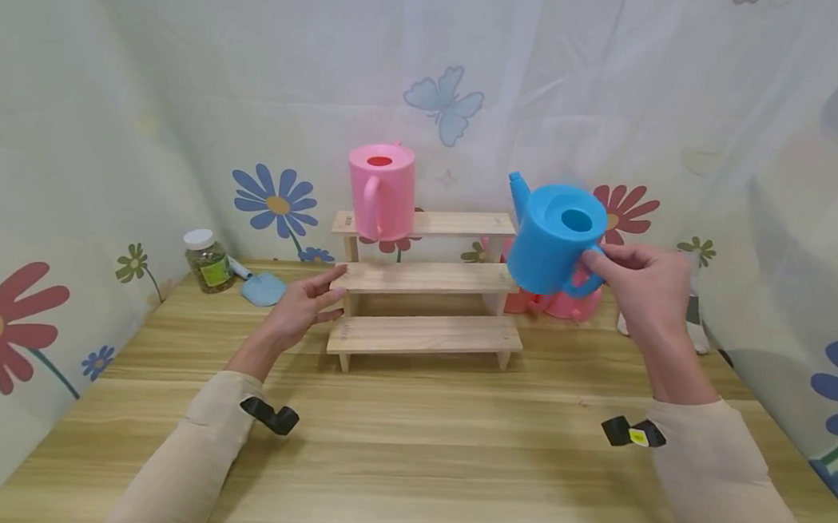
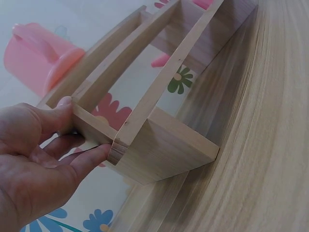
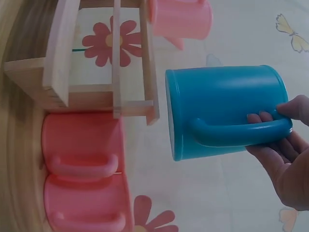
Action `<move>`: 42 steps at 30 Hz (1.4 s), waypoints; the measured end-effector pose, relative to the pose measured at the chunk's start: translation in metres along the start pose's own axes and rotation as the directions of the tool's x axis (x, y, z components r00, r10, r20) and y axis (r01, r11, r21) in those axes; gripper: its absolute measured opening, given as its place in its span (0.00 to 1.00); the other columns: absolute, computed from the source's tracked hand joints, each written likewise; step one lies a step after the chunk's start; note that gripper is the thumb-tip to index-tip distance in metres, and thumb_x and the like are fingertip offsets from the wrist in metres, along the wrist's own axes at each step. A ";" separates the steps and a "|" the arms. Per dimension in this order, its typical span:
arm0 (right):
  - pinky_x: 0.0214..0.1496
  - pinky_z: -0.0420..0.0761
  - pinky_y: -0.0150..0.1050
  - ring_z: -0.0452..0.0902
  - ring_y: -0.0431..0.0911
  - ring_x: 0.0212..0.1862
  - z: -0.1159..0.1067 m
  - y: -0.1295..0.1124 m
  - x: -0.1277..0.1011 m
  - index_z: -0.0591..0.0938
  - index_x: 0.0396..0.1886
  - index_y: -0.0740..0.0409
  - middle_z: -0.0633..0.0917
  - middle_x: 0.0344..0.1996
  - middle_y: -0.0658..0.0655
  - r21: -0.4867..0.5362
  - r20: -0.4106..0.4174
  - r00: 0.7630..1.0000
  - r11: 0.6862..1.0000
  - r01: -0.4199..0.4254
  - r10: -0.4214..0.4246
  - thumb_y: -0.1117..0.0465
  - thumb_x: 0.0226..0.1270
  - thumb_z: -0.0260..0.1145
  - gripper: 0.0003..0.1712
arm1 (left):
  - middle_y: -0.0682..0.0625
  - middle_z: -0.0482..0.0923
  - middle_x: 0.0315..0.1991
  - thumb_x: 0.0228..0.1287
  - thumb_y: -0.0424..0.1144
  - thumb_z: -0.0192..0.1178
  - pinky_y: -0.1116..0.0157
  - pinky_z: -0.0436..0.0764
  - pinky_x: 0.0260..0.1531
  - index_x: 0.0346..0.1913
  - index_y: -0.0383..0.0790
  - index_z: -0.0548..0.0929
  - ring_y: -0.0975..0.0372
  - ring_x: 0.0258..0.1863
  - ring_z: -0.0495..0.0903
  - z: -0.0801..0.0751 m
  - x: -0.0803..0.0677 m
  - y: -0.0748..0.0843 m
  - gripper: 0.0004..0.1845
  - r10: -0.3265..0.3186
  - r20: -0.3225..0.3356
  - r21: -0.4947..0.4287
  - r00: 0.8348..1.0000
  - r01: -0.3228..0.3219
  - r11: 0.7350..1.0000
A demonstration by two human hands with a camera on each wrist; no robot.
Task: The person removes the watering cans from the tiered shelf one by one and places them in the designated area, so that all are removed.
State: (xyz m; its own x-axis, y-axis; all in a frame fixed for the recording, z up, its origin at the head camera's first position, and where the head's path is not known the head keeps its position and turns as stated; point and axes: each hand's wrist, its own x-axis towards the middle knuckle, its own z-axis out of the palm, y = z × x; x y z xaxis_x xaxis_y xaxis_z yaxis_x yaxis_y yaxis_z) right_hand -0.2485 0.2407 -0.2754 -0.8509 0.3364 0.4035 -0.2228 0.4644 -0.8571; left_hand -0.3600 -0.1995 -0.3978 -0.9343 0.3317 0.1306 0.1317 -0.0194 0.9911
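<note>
My right hand [image 1: 651, 288] grips the handle of a blue watering can [image 1: 545, 249], held in the air at the right end of a three-tier wooden stand [image 1: 422, 334]. The can's spout points up and left. In the right wrist view, its side and handle show, with fingers curled round the handle. At the left end of the stand, my left hand [image 1: 301, 306] holds the middle tier; the left wrist view shows thumb and fingers on either side of the board end. A pink watering can [image 1: 397, 204] stands on the top tier's left end, handle toward me.
Two more pink watering cans [image 3: 84, 140] stand side by side on the table, behind the stand's right end. A white-lidded jar [image 1: 211, 265] and a light blue flat item [image 1: 263, 290] lie at the back left. A flowered curtain [image 1: 273, 60] hangs behind.
</note>
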 end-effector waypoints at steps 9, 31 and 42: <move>0.40 0.75 0.39 0.72 0.45 0.46 -0.015 0.031 -0.017 0.82 0.43 0.61 0.85 0.29 0.54 -0.037 0.105 0.994 0.999 -0.017 0.021 0.42 0.51 0.67 0.29 | 0.54 0.52 0.68 0.65 0.38 0.54 0.53 0.71 0.52 0.67 0.45 0.62 0.55 0.65 0.54 0.000 -0.001 0.000 0.28 -0.008 0.001 -0.002 1.000 0.008 1.000; 0.45 0.77 0.53 0.80 0.54 0.39 -0.035 0.078 0.010 0.79 0.44 0.68 0.84 0.33 0.60 -0.240 0.423 0.879 0.962 -0.126 0.221 0.45 0.54 0.67 0.31 | 0.52 0.52 0.68 0.65 0.36 0.53 0.57 0.73 0.49 0.67 0.44 0.62 0.55 0.65 0.54 0.001 0.000 0.000 0.27 0.002 0.010 0.000 1.000 -0.002 1.000; 0.48 0.76 0.53 0.79 0.55 0.42 -0.011 0.099 0.012 0.78 0.45 0.66 0.83 0.37 0.62 -0.209 0.406 0.884 0.966 -0.155 0.230 0.44 0.51 0.69 0.32 | 0.55 0.53 0.68 0.65 0.37 0.53 0.56 0.72 0.50 0.67 0.44 0.62 0.56 0.65 0.53 0.000 0.000 0.001 0.28 0.013 0.008 0.016 1.000 -0.013 1.000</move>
State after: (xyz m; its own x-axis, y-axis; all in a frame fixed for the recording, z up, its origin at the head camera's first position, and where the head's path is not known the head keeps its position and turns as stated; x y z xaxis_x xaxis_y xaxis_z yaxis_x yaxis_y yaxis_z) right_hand -0.2755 0.2994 -0.3518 -0.9970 0.0714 0.0296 0.0162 0.5673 -0.8233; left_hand -0.3602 -0.1993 -0.3971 -0.9298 0.3390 0.1431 0.1490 -0.0085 0.9888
